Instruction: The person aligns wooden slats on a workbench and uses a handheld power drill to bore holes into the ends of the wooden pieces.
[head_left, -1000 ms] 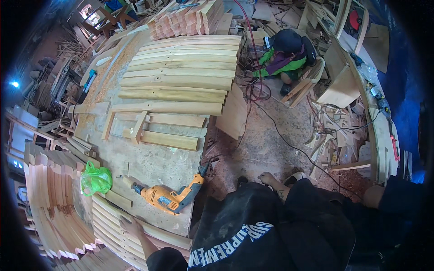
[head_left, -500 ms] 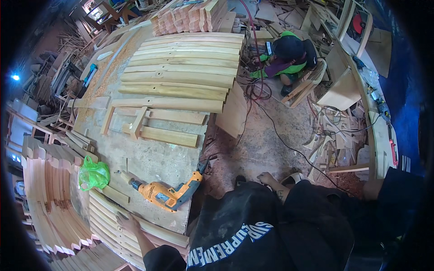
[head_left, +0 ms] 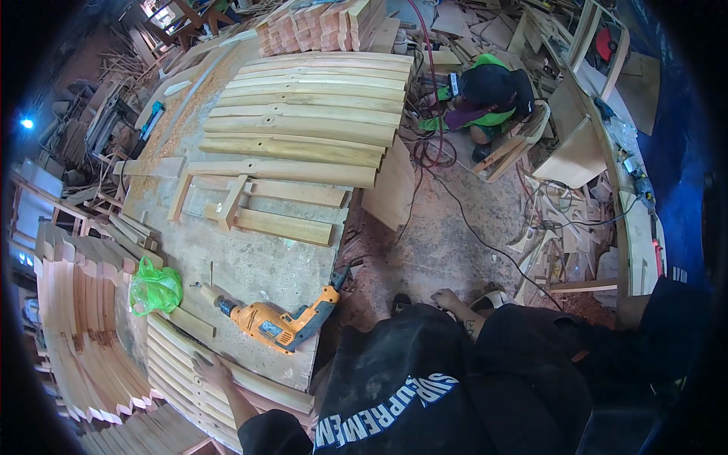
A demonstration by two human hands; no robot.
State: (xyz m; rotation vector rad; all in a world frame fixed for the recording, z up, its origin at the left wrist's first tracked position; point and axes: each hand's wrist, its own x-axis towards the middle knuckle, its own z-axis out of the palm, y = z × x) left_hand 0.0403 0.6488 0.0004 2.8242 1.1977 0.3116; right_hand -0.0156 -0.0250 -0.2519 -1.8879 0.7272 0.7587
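Note:
My left hand (head_left: 212, 370) lies on a row of pale shaped wooden slats (head_left: 178, 362) at the near left, its fingers stretched over the top ones. It holds nothing that I can see. Beyond it, an orange and grey power drill (head_left: 274, 326) rests on its side on the worktable (head_left: 250, 277). A green plastic bag (head_left: 155, 287) sits by the slats' far end, next to a short wooden strip (head_left: 193, 324). My right hand (head_left: 446, 298) is low in front of my dark shirt, above the floor near my shoes; its fingers are too small to read.
Further along the table lie a wooden frame (head_left: 227, 205) and a broad row of slats (head_left: 303, 121), with stacked wood pieces (head_left: 318, 29) behind. A co-worker (head_left: 485, 91) crouches at the far right near a red hose (head_left: 431, 83). A black cable (head_left: 481, 220) crosses the floor towards wood offcuts (head_left: 546, 250).
The whole view has shifted very slightly. My left hand stays on the slats, and the drill and bag keep their places on the table.

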